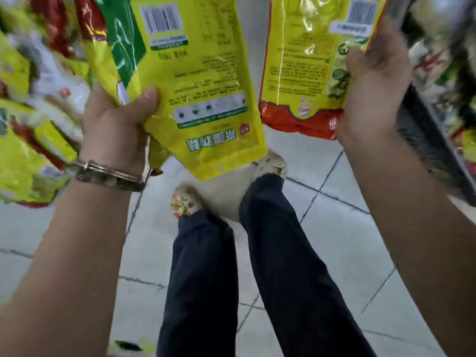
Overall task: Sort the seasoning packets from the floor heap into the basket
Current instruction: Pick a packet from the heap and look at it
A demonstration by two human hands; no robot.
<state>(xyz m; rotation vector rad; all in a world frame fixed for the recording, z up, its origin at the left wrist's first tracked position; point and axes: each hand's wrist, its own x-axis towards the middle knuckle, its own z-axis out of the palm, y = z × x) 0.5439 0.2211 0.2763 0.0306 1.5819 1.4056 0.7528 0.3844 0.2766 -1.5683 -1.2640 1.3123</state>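
While its thumb presses the printed back, the left hand [116, 130] grips a fan of yellow packets [206, 86], the front one hanging just above the dark trouser legs [206, 266]. Up and right of those legs, the right hand [373, 86] curls round the edge of a yellow packet with a red band [298, 60]. A metal bracelet [108, 173] circles the left wrist. Left of the legs, blurred packets [23, 155] lie heaped.
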